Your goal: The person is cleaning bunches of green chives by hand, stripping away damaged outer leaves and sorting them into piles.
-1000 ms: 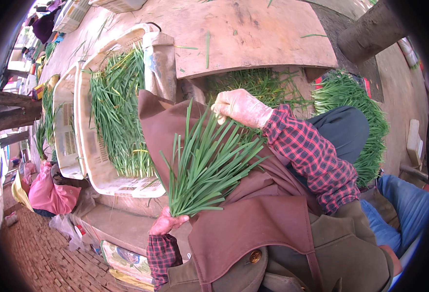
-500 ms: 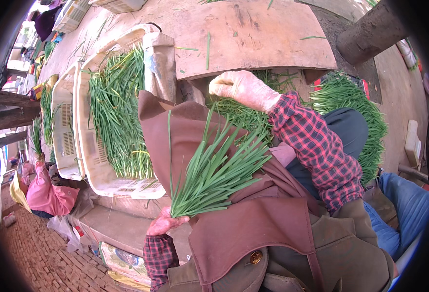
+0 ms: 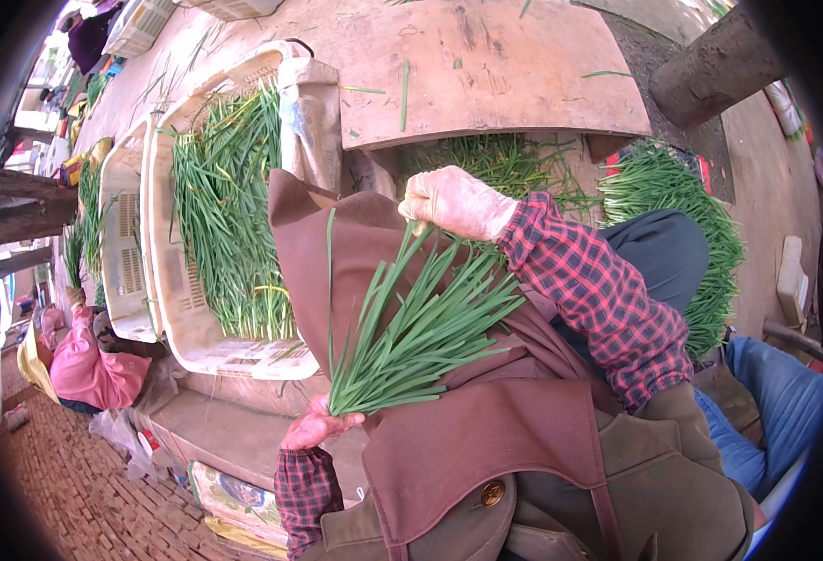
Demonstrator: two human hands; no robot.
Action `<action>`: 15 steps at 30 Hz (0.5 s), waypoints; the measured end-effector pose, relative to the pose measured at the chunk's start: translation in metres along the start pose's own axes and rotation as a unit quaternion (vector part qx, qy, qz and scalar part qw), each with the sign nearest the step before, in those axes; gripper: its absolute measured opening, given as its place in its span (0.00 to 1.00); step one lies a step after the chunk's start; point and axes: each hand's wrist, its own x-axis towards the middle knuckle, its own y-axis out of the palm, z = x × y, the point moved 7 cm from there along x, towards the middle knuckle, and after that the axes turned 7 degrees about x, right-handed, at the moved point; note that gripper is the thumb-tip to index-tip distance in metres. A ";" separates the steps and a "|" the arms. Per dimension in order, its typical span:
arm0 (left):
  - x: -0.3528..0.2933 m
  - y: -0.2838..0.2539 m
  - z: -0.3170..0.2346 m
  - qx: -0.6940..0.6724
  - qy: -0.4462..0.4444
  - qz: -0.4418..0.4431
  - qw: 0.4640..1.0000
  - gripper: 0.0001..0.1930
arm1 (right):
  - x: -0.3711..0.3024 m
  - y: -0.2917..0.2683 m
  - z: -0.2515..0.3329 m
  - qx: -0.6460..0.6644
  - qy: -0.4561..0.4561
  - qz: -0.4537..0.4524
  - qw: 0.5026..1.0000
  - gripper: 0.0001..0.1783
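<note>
A fanned bunch of garlic chives [image 3: 421,327] lies across the brown apron [image 3: 486,421] on my lap, its green leaves spreading away up and to the right. My left hand [image 3: 318,424] is closed round the gathered end of this bunch. Above the leaves is my right hand [image 3: 458,201] in a pale thin glove. Its fingers are curled together at the tip of one long leaf, seemingly pinching it; the fingertips are partly hidden. More cut chives [image 3: 495,154] lie loose under the low board, beyond my right hand.
To the left, a white plastic crate [image 3: 164,271] holds many chives. A wooden board [image 3: 486,70] stands low ahead, beside a post [image 3: 710,70]. A large chive pile [image 3: 678,224] lies at the right. A person in pink [image 3: 98,365] sits at far left; another person's jeans [image 3: 776,402] show at right.
My right hand has come down toward me to the leaf tips, its fingers drawn closer together. My left hand keeps its hold on the bunch, nearly unmoved.
</note>
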 end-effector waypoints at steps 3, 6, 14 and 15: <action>0.003 -0.001 0.004 -0.001 0.036 0.000 0.999 0.06 | -0.003 -0.006 0.003 0.020 0.008 -0.095 0.995 0.11; 0.008 -0.005 0.009 0.017 0.070 -0.009 0.997 0.07 | -0.006 -0.024 -0.018 0.117 -0.003 -0.229 0.966 0.08; 0.004 -0.006 0.025 -0.093 -0.017 -0.009 0.996 0.13 | -0.032 -0.077 -0.026 0.085 -0.014 -0.267 0.960 0.06; 0.003 -0.004 0.019 -0.137 0.006 -0.018 0.990 0.14 | -0.037 -0.083 -0.040 0.128 0.010 -0.248 0.960 0.06</action>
